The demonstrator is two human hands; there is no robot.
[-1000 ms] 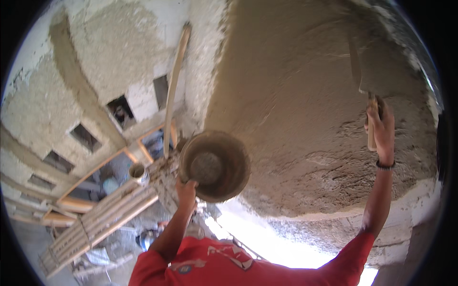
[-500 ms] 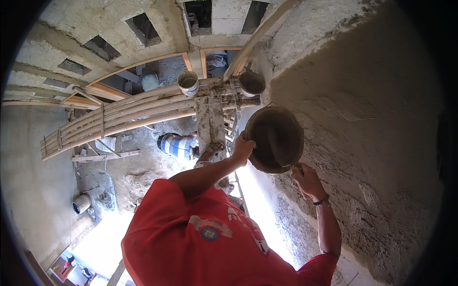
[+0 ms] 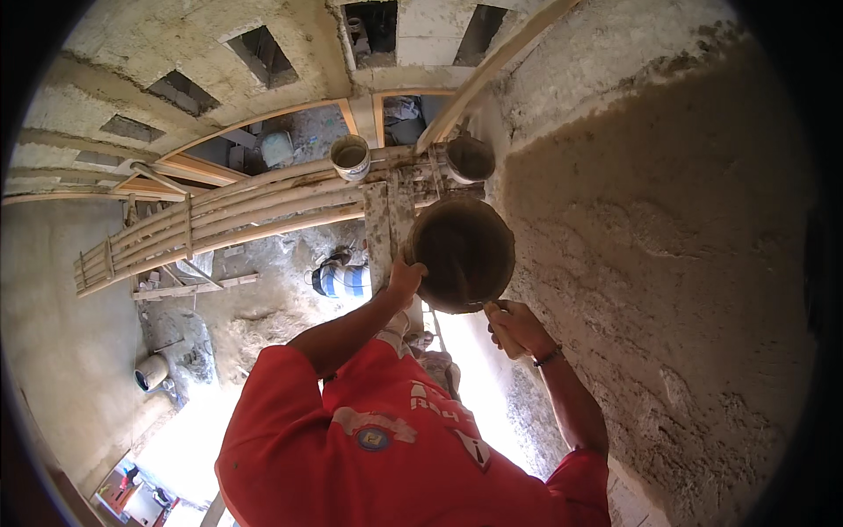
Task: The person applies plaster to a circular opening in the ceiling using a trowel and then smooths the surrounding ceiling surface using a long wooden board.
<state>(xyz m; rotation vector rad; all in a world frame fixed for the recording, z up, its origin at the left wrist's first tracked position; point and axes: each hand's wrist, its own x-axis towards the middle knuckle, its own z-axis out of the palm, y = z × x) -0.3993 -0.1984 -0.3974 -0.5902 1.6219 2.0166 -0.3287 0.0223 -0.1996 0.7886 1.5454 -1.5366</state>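
My left hand is closed on the left rim of a dark, mortar-stained bucket, which hangs tilted in front of me with its mouth toward me. In my right hand is the pale handle of a trowel. The trowel's blade reaches over the bucket's near rim into its dark inside, where I can barely make it out. How much mortar lies in there cannot be seen clearly. To the right rises a wall with a smooth damp plaster band above and rough, lumpy plaster below.
Bamboo scaffold poles run off to the left, joined by mud-spattered planks ahead of me. A white bucket and a dark bucket stand on the scaffold. Far below, a person in a striped shirt bends over the ground.
Both my hands have moved left and slightly toward the scaffold planks, bringing the bucket and trowel away from the wall. The trowel blade shows less inside the bucket. The person below has shifted.
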